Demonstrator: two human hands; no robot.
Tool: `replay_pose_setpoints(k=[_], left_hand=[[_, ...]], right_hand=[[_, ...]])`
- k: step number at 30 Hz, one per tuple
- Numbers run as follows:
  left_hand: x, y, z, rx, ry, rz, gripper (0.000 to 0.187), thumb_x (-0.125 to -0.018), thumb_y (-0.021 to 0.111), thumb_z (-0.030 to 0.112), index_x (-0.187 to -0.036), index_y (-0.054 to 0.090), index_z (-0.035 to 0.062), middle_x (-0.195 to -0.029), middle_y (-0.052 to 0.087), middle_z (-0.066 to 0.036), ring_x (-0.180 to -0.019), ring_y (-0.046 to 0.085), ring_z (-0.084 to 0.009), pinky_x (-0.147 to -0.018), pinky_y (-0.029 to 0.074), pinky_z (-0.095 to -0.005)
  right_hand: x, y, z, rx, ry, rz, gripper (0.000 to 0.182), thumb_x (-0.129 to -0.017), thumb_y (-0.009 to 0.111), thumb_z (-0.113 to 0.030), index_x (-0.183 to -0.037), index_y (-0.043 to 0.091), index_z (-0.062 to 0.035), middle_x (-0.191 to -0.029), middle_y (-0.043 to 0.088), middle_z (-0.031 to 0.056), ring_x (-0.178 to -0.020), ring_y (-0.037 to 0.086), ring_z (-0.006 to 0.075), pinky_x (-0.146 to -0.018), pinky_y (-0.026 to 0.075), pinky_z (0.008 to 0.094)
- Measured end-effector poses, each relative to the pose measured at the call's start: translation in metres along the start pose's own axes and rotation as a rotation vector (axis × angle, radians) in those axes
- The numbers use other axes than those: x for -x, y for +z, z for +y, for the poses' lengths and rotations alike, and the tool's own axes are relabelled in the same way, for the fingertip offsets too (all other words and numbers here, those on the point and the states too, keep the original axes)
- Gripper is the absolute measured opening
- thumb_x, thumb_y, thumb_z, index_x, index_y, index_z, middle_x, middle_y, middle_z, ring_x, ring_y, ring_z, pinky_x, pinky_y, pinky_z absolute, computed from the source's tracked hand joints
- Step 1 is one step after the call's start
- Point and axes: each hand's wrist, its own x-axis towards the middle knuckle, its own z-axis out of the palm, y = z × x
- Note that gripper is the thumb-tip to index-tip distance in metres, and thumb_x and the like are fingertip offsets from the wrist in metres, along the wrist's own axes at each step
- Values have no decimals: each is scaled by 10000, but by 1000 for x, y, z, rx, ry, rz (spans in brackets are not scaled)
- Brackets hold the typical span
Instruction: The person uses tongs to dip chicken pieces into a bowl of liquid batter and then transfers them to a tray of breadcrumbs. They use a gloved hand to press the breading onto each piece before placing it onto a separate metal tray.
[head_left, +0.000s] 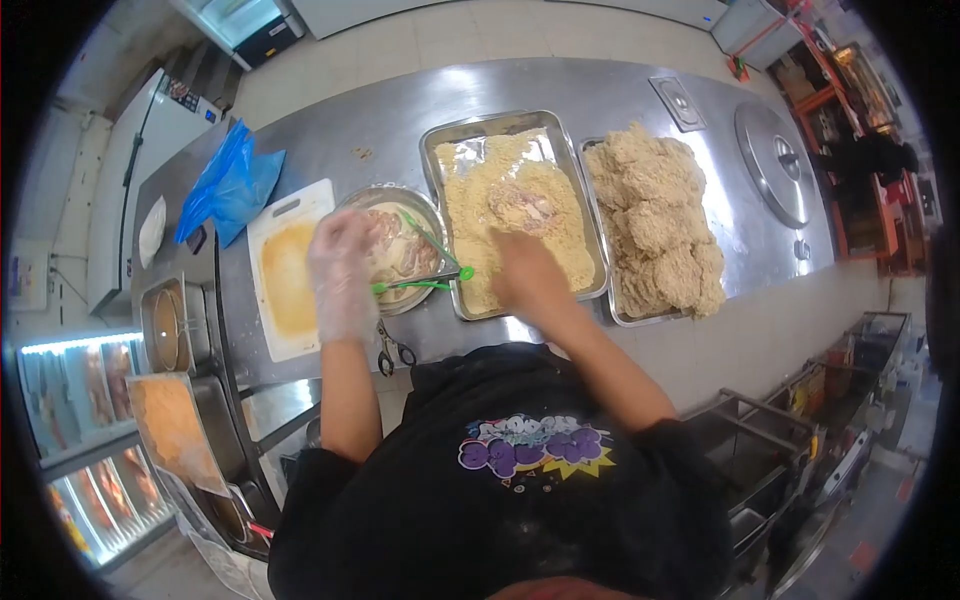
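Note:
My left hand (pixel 343 265), in a clear plastic glove, is over the left edge of a metal bowl (pixel 436 207) of raw meat in pale batter; its fingertips are hard to make out. Green-tipped tongs (pixel 427 237) lie across the bowl. My bare-looking right hand (pixel 528 275) reaches into a metal tray (pixel 606 270) of yellowish crumbs (pixel 470 210), its fingertips at the crumbs just below a partly coated piece of meat (pixel 535 208). Whether those fingers hold anything is hidden. Black-handled scissors (pixel 395 350) lie near the table's front edge.
Right of the crumbs, another tray (pixel 660 318) is piled with coated pieces (pixel 655 215). A round lid (pixel 770 165) and a small lid (pixel 677 103) lie farther right. On the left are a white cutting board (pixel 317 200), a blue bag (pixel 232 185) and an orange-filled tray (pixel 180 430).

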Motion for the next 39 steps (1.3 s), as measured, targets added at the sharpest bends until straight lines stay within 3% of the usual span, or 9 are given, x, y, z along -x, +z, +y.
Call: replay_pose_setpoints(k=[5,7,11,14,19,23,26,37,39], left_hand=[[-45,105,-16,-626,142,-579,335,-1026,588,236,-1247,693,7,-1235,715,-86,-1165,659,-258,-1098,461,-371],[-112,131,-93,-958,747,-742,280,-1013,538,82,-1238,689,9,-1234,693,-252,-1129,671,-410,-1069,499,-458],[-156,169,-138,-872,317,-661,292,-980,499,13,-1217,671,11,-1197,686,-270,-1143,656,-446,-1049,506,-489],[-175,162,-156,-1342,1004,-911,257,-957,506,4,-1182,630,-1,-1173,691,-278,-1153,661,-448,-1003,509,-509],[-109,152,-90,-1719,353,-1198,430,-906,702,188,-1255,598,-41,-1273,643,-306,-1207,642,-433,-1009,526,-475],[-74,130,-89,-1680,873,-992,575,-836,792,273,-1265,600,-56,-1252,664,-295,-1188,651,-445,-1018,531,-465],[-60,148,-90,-1884,597,-1041,671,-781,853,318,-1275,598,-60,-1236,688,-288,-1184,659,-455,-1031,521,-469],[-74,164,-112,-842,-196,-802,329,-853,740,22,-1176,684,-5,-946,710,-122,-820,690,-216,-727,553,-366],[-79,178,-116,-939,16,-839,298,-861,735,36,-1154,686,21,-951,715,-127,-812,690,-207,-726,557,-369]], right_hand=[[91,-58,55,-265,472,58,344,-922,682,-147,-1220,699,22,-1088,739,233,-1033,710,387,-914,557,463],[133,-57,72,-273,544,94,327,-929,681,-154,-1208,703,15,-1068,740,235,-999,714,396,-890,562,464],[224,-20,101,-139,746,116,278,-943,678,-149,-1161,711,20,-1017,737,239,-961,723,407,-853,567,455],[311,29,117,-69,992,38,292,-912,677,-161,-1149,713,6,-1051,737,257,-1025,707,444,-892,556,485],[456,116,113,-114,1301,-131,267,-862,686,-136,-1100,733,-23,-1057,741,259,-1027,711,447,-876,557,482],[489,146,102,-277,1370,-179,218,-859,681,-127,-1044,748,-33,-1037,736,267,-1010,716,446,-846,553,488],[496,157,110,-252,1415,-168,221,-885,650,-151,-1035,746,-20,-1030,732,274,-1013,710,456,-858,551,506],[506,183,128,-264,1382,73,312,-955,579,-254,-1034,744,-1,-1063,731,282,-1056,693,469,-902,542,530],[504,180,121,-311,1294,93,298,-935,607,-245,-1029,745,1,-1053,733,280,-1042,698,467,-888,547,528]])
